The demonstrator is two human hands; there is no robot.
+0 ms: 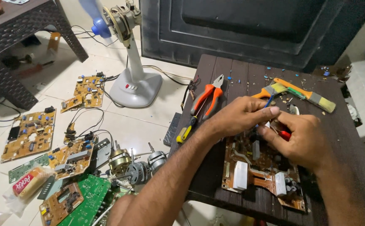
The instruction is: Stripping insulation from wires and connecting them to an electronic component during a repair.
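Both hands meet over the brown circuit board (pixel 260 167) at the desk's (pixel 232 83) near edge — left hand (pixel 243 115) pinching a blue wire (pixel 269 100) taut, right hand (pixel 302 140) closed on a red-handled tool (pixel 284 134) (tip hidden), steadying the work.

Brown circuit board (pixel 261 167), orange-handled pliers (pixel 207 98), dark wood-grain table (pixel 232 75), blue-bladed grey fan (pixel 128 71)

A brown circuit board (pixel 261 167) lies flat at the near edge of the dark surface (pixel 232 83), bearing white blocks and capacitors.
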